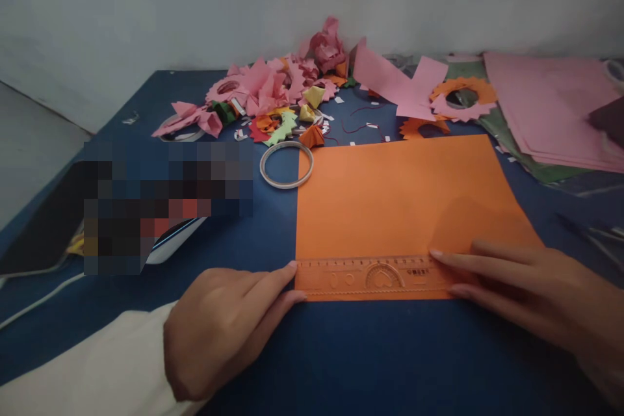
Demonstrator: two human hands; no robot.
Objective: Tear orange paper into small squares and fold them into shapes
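Observation:
An orange paper sheet [400, 198] lies flat on the blue table [341, 357]. A clear plastic ruler [370, 275] rests along the sheet's near edge. My left hand [229, 325] pinches the ruler's left end between thumb and forefinger. My right hand [531, 292] lies flat with its fingertips pressing the ruler's right end and the sheet's near right corner.
A tape ring [286, 165] sits just left of the sheet. Pink, orange and green paper scraps [273, 94] are heaped at the back. A stack of pink sheets [556, 107] lies at the right. A dark device [49, 221] rests at the left edge.

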